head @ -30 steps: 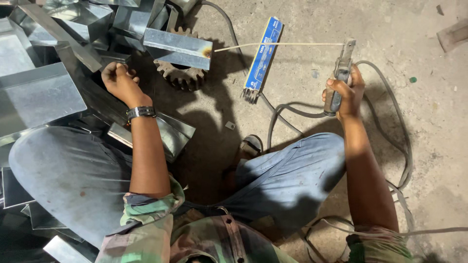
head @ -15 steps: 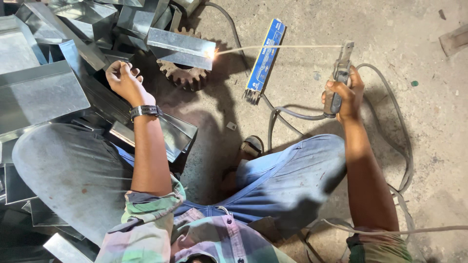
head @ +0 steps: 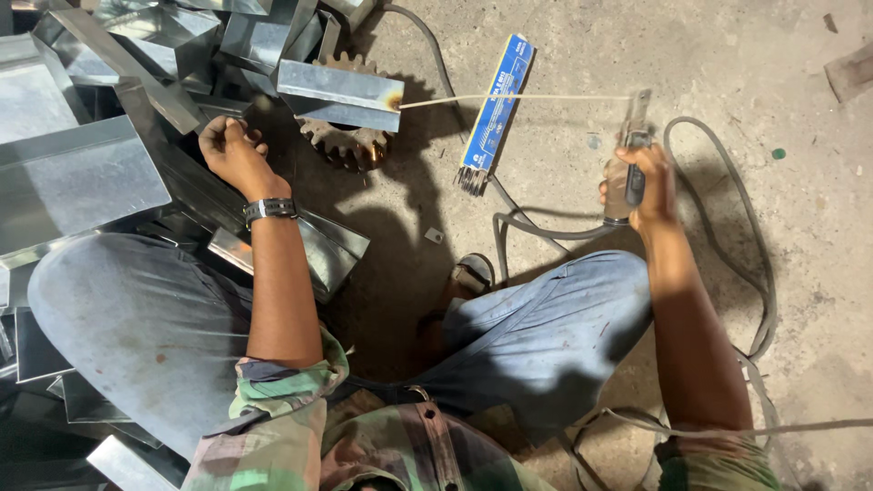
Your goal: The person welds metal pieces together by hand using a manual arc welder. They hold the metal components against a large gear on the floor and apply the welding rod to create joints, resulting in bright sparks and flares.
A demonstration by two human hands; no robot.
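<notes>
While the right hand [head: 641,182] is wrapped around the grip of an electrode holder [head: 627,155], its fingers [head: 657,173] are closed fully about the handle, with the clamp end projecting beyond them toward the top of the view. A thin welding rod [head: 518,97] is held in that clamp and runs level to the left, well clear of the fingers, its far tip touching the scorched corner of a folded sheet-metal piece [head: 341,94]. That piece is seen resting over a rusty toothed gear [head: 350,145] on the concrete floor [head: 727,55].

The left hand [head: 235,153] is curled loosely, fingers [head: 238,132] bent inward, and is laid on the dark metal sheets just left of the gear; whether anything is gripped inside it cannot be told. A wristwatch [head: 270,210] is worn on that wrist. The welded piece lies near the left hand, up and to its right, but apart from its fingers.

A blue packet of electrodes [head: 496,105] is placed on the floor beneath the rod, between the two hands. A grey cable [head: 546,227] is looped from the holder across the floor beside the bent knee in blue jeans [head: 536,345]. More galvanised sheet-metal parts [head: 82,173] are stacked at the left.
</notes>
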